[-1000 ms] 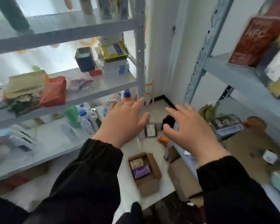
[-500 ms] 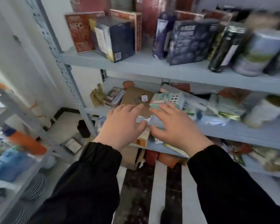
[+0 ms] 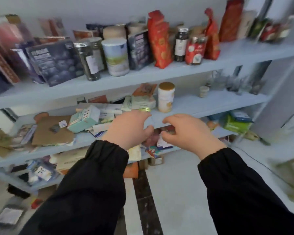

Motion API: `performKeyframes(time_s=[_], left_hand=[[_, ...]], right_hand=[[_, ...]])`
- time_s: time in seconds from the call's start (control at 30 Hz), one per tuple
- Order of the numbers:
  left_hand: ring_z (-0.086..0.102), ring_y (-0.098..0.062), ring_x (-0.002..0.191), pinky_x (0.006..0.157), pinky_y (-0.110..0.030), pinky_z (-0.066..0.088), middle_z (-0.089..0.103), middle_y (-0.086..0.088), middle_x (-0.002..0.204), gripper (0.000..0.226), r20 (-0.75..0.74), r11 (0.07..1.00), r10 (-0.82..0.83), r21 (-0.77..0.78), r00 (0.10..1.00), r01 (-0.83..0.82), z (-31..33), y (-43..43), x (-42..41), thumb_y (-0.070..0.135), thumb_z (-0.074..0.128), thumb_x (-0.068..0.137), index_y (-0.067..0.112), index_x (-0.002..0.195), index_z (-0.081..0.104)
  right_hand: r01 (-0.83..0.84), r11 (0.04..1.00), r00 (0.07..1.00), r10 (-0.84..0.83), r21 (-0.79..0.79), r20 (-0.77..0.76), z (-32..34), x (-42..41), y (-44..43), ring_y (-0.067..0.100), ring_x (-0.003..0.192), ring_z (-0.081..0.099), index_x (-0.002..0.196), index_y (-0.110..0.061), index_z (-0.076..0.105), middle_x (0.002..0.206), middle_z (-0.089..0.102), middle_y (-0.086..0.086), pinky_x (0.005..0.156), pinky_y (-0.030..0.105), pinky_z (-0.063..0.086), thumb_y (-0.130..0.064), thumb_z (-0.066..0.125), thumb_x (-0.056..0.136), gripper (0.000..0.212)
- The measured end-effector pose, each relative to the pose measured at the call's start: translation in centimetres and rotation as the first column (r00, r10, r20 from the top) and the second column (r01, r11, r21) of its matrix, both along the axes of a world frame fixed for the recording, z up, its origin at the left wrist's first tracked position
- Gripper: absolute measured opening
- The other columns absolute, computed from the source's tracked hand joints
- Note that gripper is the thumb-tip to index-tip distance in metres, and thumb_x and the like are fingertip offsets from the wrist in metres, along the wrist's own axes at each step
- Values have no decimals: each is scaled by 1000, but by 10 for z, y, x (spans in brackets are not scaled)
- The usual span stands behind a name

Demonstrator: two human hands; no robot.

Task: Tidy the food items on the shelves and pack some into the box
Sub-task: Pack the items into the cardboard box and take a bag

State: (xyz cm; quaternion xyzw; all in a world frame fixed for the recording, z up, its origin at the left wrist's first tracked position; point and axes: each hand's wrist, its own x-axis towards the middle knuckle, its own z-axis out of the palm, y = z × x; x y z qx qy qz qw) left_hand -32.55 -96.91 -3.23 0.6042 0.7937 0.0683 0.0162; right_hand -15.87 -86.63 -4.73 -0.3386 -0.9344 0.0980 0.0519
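Head view now faces the grey shelving unit (image 3: 282, 99) square on. A second ago it looked down into the corner at the box, open on the floor, and half a second ago it had reached only this unit's left end. That swing puts the box out of frame, so the step in hand looks like sorting rather than packing.

The top shelf (image 3: 159, 77) stands fairly orderly. A dark blue carton (image 3: 56, 63) is toward its left end, a white canister (image 3: 115, 56) is near the middle, and a red pouch (image 3: 159, 41) is just right of that. All three are upright close to the front edge.

The middle shelf (image 3: 202, 107) is the untidy one. Flattened cardboard (image 3: 53, 133) lies at its left end, and a teal pack (image 3: 84, 120) is tilted on a heap of flat packets beside it. A gold-lidded bottle (image 3: 166, 97) stands upright behind the centre of the front edge. A green pack (image 3: 236, 123) sits at the right end of the shelf below.

Both hands have travelled with the view and hover at the centre of the middle shelf's front edge. The left hand (image 3: 129, 129) has loosely bent fingers and a spread thumb, and it holds nothing. Its forefinger reaches toward the pale packets, though I cannot tell whether it touches them. The right hand (image 3: 188, 133), just beside it but apart, curls its fingers down toward the thumb and is also empty. Half a second ago both lay flatter, so a pick-up looks near.
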Motion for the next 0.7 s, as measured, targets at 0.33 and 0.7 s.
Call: performKeyframes(time_s=[0.33,0.7], left_hand=[[56,-21,130,101,-40,50,57,3,147,53,-10,992,-124,29,992,124,37,173,148,49,47,102,36,154,42],[64,-25,110,89,-45,55,65,1,121,38,-36,985,-89,146,995,94,55,339,139,46,51,100,28,133,57]], right_hand=[[121,990,992,-118,67,-48,39,159,156,20,129,54,144,-33,54,143,58,-3,99,37,46,-55,51,100,49],[94,987,995,-91,131,-29,74,154,332,20,120,58,142,-32,56,134,60,-2,96,42,51,-49,53,100,46]])
